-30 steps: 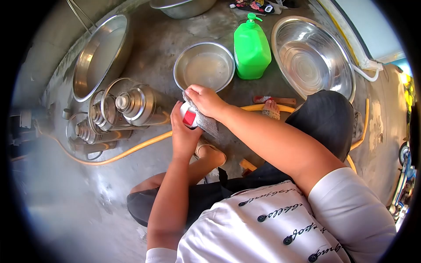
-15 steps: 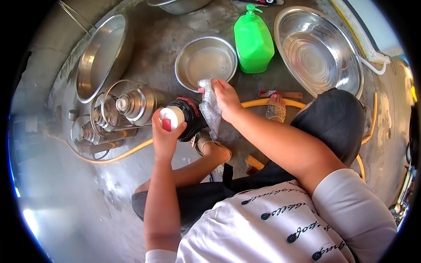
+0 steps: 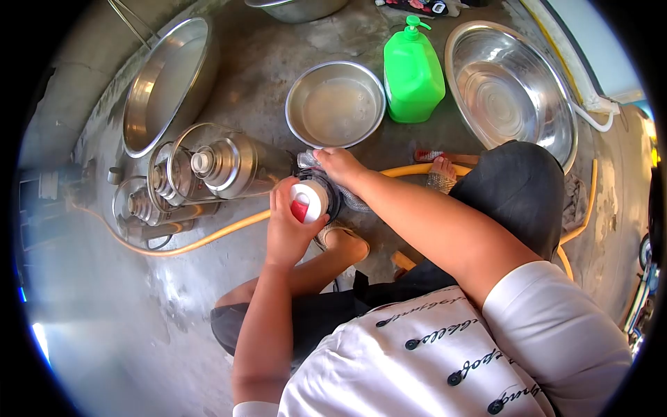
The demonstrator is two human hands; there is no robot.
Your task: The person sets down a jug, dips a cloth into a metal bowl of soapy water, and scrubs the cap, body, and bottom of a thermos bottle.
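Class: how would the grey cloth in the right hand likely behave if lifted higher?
The cloth would probably flop, since it bunches at the right hand and droops below. Gathered in one grasp, it is likely light.

TEXT: none legible for sure | ON: white shirt (image 3: 389,368), bottom centre to lower right | TYPE: black cursive lettering (image 3: 472,369), four slanting rows, round black spot (image 3: 454,378) at left of each | READ: letter shapes show, exact words unclear
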